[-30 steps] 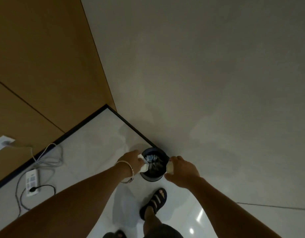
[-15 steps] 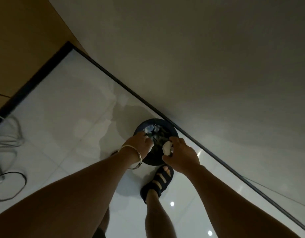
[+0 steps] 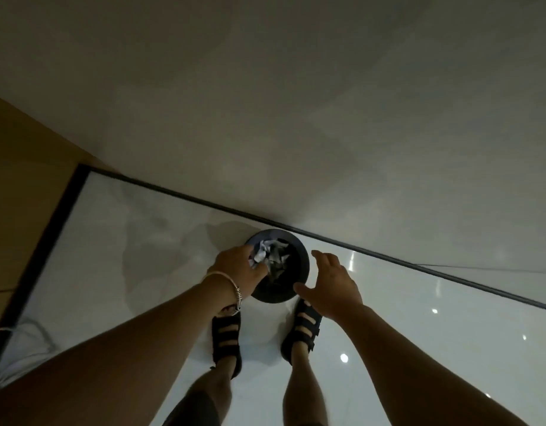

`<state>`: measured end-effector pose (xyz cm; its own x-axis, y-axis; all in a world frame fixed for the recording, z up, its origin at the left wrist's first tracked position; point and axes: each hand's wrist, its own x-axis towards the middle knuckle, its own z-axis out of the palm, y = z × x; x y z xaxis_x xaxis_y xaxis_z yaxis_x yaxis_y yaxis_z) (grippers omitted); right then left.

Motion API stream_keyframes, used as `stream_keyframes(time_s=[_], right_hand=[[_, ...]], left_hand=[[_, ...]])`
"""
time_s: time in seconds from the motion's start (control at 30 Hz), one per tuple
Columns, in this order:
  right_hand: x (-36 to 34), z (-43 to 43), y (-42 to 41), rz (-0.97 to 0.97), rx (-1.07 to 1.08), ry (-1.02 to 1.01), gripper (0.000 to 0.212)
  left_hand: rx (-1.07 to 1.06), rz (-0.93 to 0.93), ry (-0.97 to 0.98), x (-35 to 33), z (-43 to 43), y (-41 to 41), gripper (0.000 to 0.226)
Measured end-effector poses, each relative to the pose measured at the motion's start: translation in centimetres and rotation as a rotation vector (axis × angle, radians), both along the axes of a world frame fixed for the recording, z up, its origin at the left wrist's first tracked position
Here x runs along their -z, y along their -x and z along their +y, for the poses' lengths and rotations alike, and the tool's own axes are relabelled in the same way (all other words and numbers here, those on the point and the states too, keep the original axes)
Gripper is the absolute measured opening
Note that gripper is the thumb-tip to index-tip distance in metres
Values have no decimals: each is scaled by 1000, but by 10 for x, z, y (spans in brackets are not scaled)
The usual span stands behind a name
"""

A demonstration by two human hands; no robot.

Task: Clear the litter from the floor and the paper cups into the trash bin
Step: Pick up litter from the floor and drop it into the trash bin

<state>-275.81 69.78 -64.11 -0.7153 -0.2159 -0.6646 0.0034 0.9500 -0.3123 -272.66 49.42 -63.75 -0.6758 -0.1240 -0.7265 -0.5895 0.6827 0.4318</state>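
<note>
- White cables lie on the floor, well to the left of the trash bin.
- The left hand, a bracelet on its wrist, is over the bin's left rim, fingers and thumb curled round a piece of crumpled paper.
- The bin stands on the floor against the wall, with crumpled litter inside.
- The right hand hovers just right of the bin, fingers spread, holding nothing.

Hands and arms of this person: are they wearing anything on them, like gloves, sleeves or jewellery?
No gloves, and no sleeves in view. The left hand has at its wrist a thin pale bangle with a silver coiled section. The right hand and its wrist wear nothing visible.
</note>
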Motion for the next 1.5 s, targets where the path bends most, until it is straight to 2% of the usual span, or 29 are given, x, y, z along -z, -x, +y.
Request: stream_keyframes(time_s=[0.1,0.23,0.4,0.57,0.7,0.83,0.97,1.17,1.37,1.5], right_hand=[[-61,14,-6,63,108,30,82],[-139,62,-29,165,228,27,82],[-219,174,-89,253,494,-43,79],[-261,313,-202,282,789,-110,80],[-287,420,-320,295,1007,-187,82],[-312,508,-432,288,1215,-267,82],[-326,574,-507,265,1380,-324,82],[-329,664,-565,209,1544,-350,83],[-345,770,-588,190,1689,-402,83],[-358,839,-597,224,1789,-402,82]], left_hand=[[172,44,14,-61,18,21,35],[415,121,71,-137,80,36,55],[716,219,60,-215,207,24,67],[1027,307,63,-266,363,-30,66],[1277,359,78,-291,502,-109,69],[1469,431,-3,-314,626,-205,66],[1625,489,-84,-335,725,-274,65],[1759,518,-123,-339,851,-310,63],[1882,521,-138,-340,982,-318,66],[1985,594,-164,-357,1077,-334,66]])
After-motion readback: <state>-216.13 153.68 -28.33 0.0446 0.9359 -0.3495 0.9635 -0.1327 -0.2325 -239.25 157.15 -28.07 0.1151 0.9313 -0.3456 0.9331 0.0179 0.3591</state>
